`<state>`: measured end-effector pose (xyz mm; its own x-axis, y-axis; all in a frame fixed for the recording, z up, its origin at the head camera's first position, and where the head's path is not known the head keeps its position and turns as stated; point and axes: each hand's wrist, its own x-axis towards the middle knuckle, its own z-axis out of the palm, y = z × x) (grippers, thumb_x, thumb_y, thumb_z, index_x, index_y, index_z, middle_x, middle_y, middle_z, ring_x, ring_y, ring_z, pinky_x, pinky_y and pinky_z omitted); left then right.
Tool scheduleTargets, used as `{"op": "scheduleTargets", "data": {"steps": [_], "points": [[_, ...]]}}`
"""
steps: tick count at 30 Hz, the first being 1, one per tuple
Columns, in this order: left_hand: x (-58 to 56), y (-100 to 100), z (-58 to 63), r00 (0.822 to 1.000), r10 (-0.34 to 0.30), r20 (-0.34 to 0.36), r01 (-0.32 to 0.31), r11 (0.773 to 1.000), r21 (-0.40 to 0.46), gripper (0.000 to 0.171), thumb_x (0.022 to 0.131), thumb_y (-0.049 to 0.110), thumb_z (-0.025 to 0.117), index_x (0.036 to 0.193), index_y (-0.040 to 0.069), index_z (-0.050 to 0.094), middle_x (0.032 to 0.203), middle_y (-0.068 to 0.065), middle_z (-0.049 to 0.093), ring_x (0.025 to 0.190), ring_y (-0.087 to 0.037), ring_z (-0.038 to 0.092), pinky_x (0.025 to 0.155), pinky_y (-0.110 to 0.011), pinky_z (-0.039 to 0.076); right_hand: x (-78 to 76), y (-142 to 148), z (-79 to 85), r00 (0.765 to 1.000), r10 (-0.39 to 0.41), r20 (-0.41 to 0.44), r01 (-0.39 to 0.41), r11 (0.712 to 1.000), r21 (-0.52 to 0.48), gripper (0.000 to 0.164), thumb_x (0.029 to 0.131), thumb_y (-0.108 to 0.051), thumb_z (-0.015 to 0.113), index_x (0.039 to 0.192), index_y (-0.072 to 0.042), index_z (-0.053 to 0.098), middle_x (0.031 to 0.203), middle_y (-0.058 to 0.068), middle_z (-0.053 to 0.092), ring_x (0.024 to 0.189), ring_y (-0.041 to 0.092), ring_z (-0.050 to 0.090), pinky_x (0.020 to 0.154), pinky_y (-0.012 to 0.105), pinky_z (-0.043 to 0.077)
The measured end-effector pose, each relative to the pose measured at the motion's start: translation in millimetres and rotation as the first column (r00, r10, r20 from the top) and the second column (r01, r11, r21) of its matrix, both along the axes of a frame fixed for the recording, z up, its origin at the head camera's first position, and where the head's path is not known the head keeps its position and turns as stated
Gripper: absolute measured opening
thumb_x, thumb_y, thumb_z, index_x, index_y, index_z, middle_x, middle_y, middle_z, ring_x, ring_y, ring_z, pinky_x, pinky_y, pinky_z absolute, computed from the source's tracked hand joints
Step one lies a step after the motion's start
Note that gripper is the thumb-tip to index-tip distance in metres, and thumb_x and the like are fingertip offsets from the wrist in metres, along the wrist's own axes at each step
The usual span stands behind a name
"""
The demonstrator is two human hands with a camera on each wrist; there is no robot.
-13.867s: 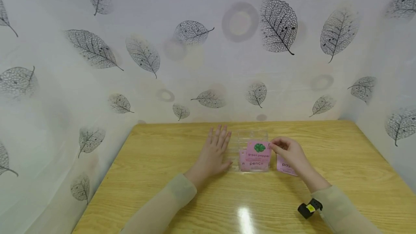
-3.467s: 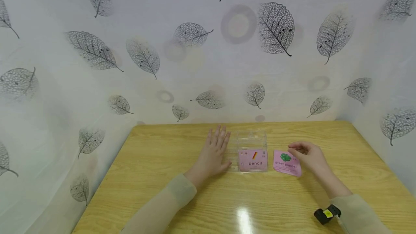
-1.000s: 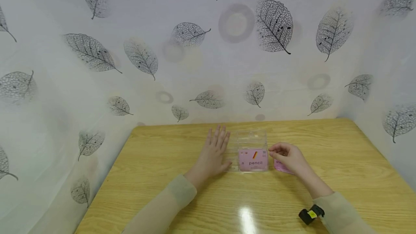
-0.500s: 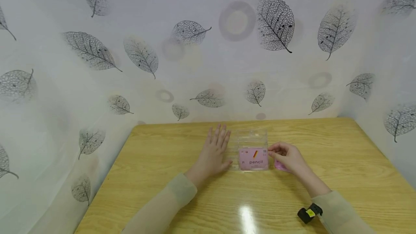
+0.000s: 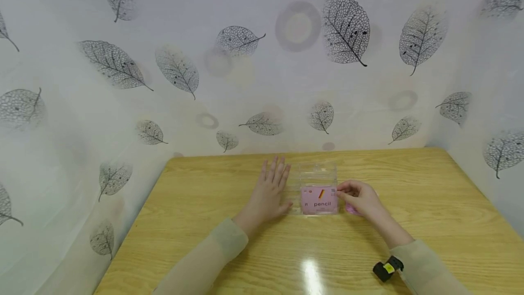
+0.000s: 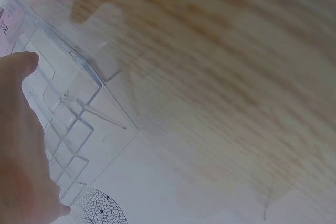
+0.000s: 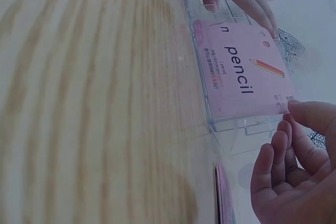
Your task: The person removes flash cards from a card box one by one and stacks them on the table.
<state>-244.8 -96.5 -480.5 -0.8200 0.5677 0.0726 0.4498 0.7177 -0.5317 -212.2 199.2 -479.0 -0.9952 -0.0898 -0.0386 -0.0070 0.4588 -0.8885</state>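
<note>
A clear plastic tiered rack [image 5: 317,174] stands near the back of the table, holding a pink pencil card [image 5: 320,201]. In the right wrist view the pencil card [image 7: 244,72] shows its drawing and small print. My right hand [image 5: 362,199] pinches its right edge, thumb [image 7: 310,114] in front and fingertips at the edge. My left hand [image 5: 268,195] lies along the rack's left side, fingers straight; in the left wrist view its thumb [image 6: 23,64] reaches over the rack. A small pile of pink cards [image 5: 353,210] lies right of the rack, mostly hidden behind my right hand.
The wooden table [image 5: 196,195] stretches out on both sides of the rack. Behind it hangs a pale leaf-print curtain [image 5: 245,81]. A black wrist camera [image 5: 385,269] sits on my right wrist.
Earlier my right hand held the green pepper card at the rack; that card then lay on the right pile. The hand has since moved left to the pencil card's edge. My left hand stayed put.
</note>
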Motion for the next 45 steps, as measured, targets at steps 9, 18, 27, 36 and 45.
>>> {"op": "scheduleTargets", "data": {"steps": [9, 18, 27, 36, 45], "points": [[1.1, -0.1, -0.4, 1.0, 0.005, 0.013, -0.005, 1.0, 0.008, 0.105, 0.101, 0.08, 0.03, 0.171, 0.005, 0.006, 0.179, -0.02, 0.001, 0.167, -0.04, 0.009, 0.136, -0.058, 0.011, -1.2, -0.6, -3.1, 0.999, 0.001, 0.043, 0.002, 0.998, -0.063, 0.027, 0.1, -0.012, 0.073, 0.116, 0.009, 0.068, 0.092, 0.009, 0.071, 0.062, 0.007, 0.057, 0.048, 0.021, 0.05], [-0.1, -0.6, -1.1, 1.0, 0.006, 0.0, -0.006, 1.0, -0.012, 0.106, 0.101, 0.08, 0.028, 0.171, 0.005, 0.005, 0.179, -0.02, 0.003, 0.166, -0.04, 0.005, 0.136, -0.058, 0.011, -2.0, -2.8, -3.8, 0.999, -0.011, 0.032, 0.012, 0.999, -0.051, 0.024, 0.099, -0.01, 0.074, 0.114, 0.009, 0.07, 0.089, 0.009, 0.07, 0.065, 0.006, 0.058, 0.049, 0.02, 0.05], [-0.1, -0.3, -1.0, 1.0, 0.01, 0.005, -0.01, 1.0, -0.018, 0.105, 0.101, 0.08, 0.027, 0.171, 0.005, 0.005, 0.179, -0.021, -0.002, 0.166, -0.04, 0.004, 0.136, -0.058, 0.009, -2.5, -2.9, -5.9, 0.999, -0.011, 0.053, 0.015, 0.997, -0.074, 0.026, 0.099, -0.013, 0.075, 0.114, 0.008, 0.07, 0.087, 0.007, 0.069, 0.056, 0.007, 0.056, 0.047, 0.021, 0.049], [-0.6, -0.5, -1.5, 1.0, 0.007, 0.003, -0.007, 1.0, -0.017, 0.105, 0.101, 0.08, 0.028, 0.171, 0.005, 0.005, 0.179, -0.021, -0.002, 0.166, -0.04, 0.006, 0.136, -0.058, 0.01, -2.7, -3.2, -5.5, 0.999, -0.011, 0.038, 0.013, 0.998, -0.068, 0.024, 0.099, -0.012, 0.075, 0.113, 0.007, 0.071, 0.082, 0.004, 0.067, 0.056, 0.006, 0.055, 0.047, 0.021, 0.048], [-0.2, -1.2, -2.3, 1.0, -0.003, -0.002, 0.003, 1.0, -0.003, 0.106, 0.101, 0.08, 0.028, 0.171, 0.005, 0.005, 0.179, -0.021, -0.002, 0.167, -0.04, 0.01, 0.136, -0.058, 0.01, -2.6, -2.0, -3.7, 1.0, -0.029, 0.008, 0.029, 0.999, -0.023, 0.023, 0.099, -0.015, 0.076, 0.111, 0.004, 0.073, 0.091, 0.005, 0.072, 0.066, 0.006, 0.057, 0.051, 0.021, 0.05]]}}
